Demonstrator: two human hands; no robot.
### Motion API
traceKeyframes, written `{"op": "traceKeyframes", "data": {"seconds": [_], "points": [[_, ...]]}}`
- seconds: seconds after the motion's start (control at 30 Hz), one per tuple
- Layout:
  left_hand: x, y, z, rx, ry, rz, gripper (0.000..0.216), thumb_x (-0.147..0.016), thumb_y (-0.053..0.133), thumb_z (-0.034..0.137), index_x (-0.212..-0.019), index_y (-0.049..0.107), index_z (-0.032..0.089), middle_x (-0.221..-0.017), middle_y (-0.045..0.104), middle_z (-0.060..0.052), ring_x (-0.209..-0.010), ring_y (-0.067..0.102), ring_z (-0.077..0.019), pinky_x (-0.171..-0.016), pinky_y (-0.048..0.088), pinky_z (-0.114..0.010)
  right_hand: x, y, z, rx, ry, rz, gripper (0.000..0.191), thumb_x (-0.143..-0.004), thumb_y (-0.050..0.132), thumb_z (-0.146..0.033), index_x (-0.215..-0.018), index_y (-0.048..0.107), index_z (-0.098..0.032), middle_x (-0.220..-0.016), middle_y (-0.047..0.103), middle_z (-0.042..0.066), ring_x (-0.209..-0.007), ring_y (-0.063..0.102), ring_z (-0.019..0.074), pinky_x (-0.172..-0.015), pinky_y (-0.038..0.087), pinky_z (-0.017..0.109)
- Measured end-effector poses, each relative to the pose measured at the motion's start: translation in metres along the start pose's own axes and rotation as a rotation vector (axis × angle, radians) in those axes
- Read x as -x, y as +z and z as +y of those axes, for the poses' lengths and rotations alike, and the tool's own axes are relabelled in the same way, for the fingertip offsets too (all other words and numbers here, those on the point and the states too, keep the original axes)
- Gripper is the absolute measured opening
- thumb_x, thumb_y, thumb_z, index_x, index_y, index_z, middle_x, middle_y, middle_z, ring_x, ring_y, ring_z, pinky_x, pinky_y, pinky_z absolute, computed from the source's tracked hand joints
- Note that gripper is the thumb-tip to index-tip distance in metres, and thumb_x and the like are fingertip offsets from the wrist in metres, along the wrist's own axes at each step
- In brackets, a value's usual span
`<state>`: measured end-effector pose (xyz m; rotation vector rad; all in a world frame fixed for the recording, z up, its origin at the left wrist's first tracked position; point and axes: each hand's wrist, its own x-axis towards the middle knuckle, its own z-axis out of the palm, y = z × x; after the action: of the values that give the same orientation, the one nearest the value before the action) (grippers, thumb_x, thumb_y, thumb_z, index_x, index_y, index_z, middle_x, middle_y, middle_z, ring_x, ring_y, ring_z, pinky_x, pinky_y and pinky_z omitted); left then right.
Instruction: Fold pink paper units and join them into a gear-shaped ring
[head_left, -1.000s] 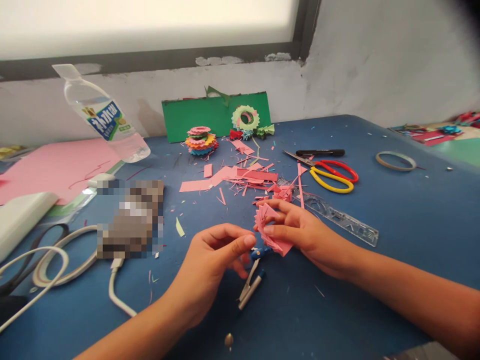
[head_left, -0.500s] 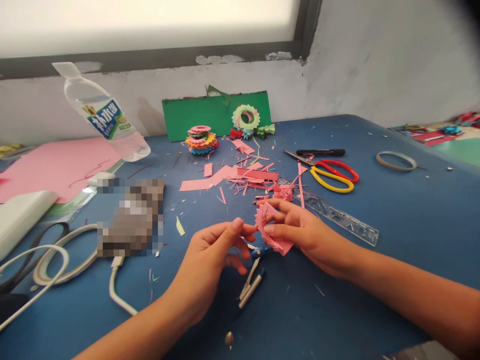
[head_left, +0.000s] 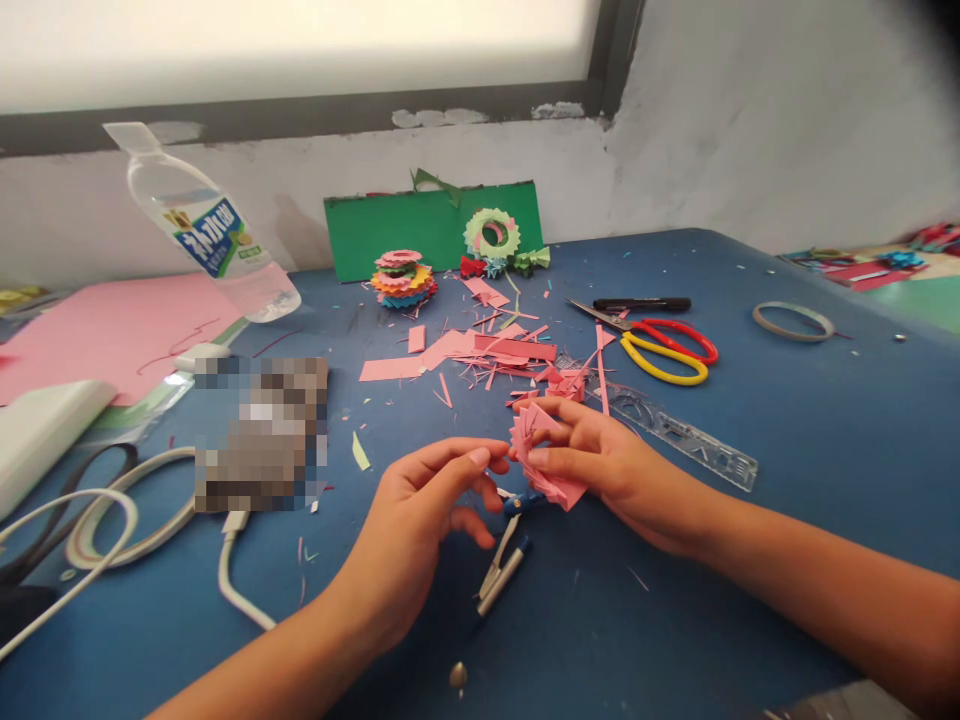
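My right hand (head_left: 611, 455) grips a pink folded paper piece (head_left: 549, 475), its pleats fanned in a curve, between thumb and fingers. Close by on the left is my left hand (head_left: 431, 515), fingers bent and apart, its forefinger tip at the paper's left edge; whether they touch I cannot tell. Under the hands lies a drawing compass (head_left: 504, 575) with a blue head, partly covered by the paper. Just behind the right hand are more folded pink pieces (head_left: 566, 385) and a clear plastic ruler (head_left: 690, 437).
Pink paper scraps (head_left: 450, 352) litter the blue table (head_left: 637, 640). Beyond them are a multicoloured paper stack (head_left: 403, 280), a pale green paper ring (head_left: 491, 235) and scissors (head_left: 667, 350). A tape roll (head_left: 793, 322) lies right; a bottle (head_left: 217, 230) and white cable (head_left: 229, 575) left.
My left thumb and fingers have shifted very slightly beside the folded paper. My right hand keeps its hold, and the other things stay put.
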<state>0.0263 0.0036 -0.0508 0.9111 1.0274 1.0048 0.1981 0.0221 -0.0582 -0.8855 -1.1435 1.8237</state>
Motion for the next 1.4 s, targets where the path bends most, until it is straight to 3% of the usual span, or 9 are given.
{"op": "traceKeyframes", "data": {"seconds": [0.43,0.77,1.4], "points": [[0.001,0.0007,0.0021,-0.073,0.038,0.076,0.014,-0.071,0.068,0.022,-0.084,0.07,0.02,-0.07,0.061,0.001,-0.062,0.052,-0.0088,-0.047,0.047,-0.013,-0.0004,-0.0016,0.001,0.014,-0.005,-0.006,0.046,-0.075,0.066,-0.019,-0.116,0.045,-0.021,-0.092,0.06,0.0,-0.082,0.057,0.0097,-0.076,0.041,0.022],[-0.0012,-0.0003,0.0012,-0.01,0.048,0.072,0.013,-0.072,0.066,0.019,-0.085,0.068,0.019,-0.082,0.066,-0.001,-0.065,0.056,-0.0098,-0.045,0.049,-0.014,-0.0005,-0.0008,0.0008,0.013,0.002,0.001,0.046,-0.075,0.067,-0.019,-0.116,0.045,-0.021,-0.091,0.06,0.0,-0.082,0.057,0.0102,-0.077,0.041,0.022],[-0.0003,-0.0015,0.0001,-0.029,0.07,0.033,0.016,-0.07,0.068,0.014,-0.084,0.068,0.022,-0.075,0.062,0.003,-0.062,0.054,-0.0078,-0.044,0.047,-0.012,-0.0002,0.0002,0.0003,0.013,0.003,0.004,0.045,-0.073,0.068,-0.021,-0.112,0.046,-0.02,-0.09,0.059,0.001,-0.081,0.058,0.0113,-0.076,0.042,0.023]]}}
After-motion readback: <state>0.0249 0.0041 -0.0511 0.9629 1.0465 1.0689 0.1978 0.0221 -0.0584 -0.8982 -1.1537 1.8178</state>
